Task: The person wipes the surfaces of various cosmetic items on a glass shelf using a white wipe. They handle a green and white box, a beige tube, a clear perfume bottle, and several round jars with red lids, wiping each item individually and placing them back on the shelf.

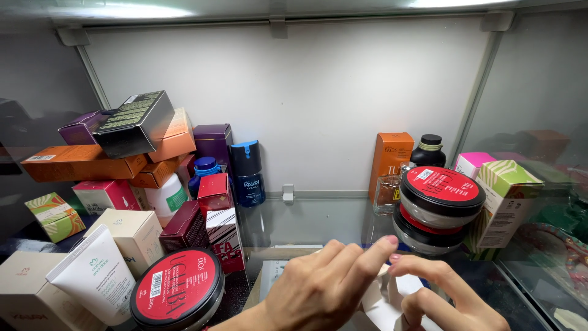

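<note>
At lower centre, both hands touch a small white box (392, 300) of matt card. The glass shelf (318, 224) is smooth and reflective. The red-lidded jars (440, 196) at right look like glossy plastic. Upper left, a grey carton (136, 122) has a satin sheen; the white tube (93, 276) at lower left is matt plastic.

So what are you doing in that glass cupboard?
Both hands are on a small white box at the front of a glass shelf. The left hand covers its top; the right hand pinches its side. Two round red-lidded jars sit stacked just behind, and a heap of boxes fills the left side.
</note>
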